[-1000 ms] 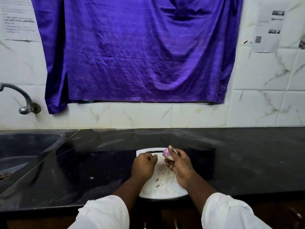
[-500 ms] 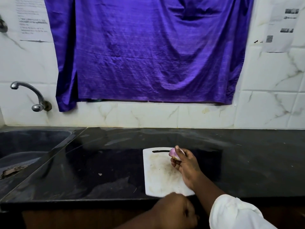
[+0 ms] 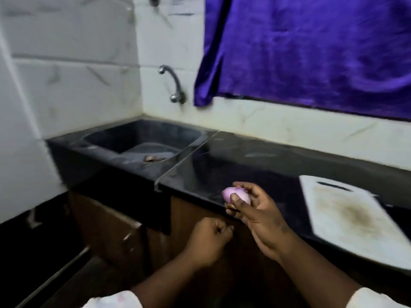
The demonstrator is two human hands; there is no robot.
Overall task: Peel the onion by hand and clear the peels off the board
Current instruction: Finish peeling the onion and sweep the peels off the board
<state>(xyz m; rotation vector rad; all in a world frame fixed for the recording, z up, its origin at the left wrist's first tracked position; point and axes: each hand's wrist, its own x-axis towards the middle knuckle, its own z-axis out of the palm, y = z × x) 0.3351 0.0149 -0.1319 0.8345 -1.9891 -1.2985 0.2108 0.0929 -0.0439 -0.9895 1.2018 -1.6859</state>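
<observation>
My right hand [image 3: 255,210] holds a small peeled pink onion [image 3: 235,195] between thumb and fingers, over the front edge of the black counter. A bit of brown skin shows under the onion at my fingertips. My left hand [image 3: 209,240] is curled into a fist below the counter edge, in front of the cabinet; what it holds is hidden. The white cutting board [image 3: 347,214], stained brown in the middle, lies on the counter to the right of both hands.
A black sink [image 3: 142,141] sits at the left end of the counter [image 3: 244,165], with brown peels [image 3: 153,158] in its basin. A metal tap [image 3: 173,85] juts from the tiled wall. A purple cloth [image 3: 311,52] hangs behind. Brown cabinets [image 3: 106,223] stand below.
The view has swung left toward the sink. My right hand carried the onion off the board to the counter's front edge. My left fist dropped below the counter and moved left.
</observation>
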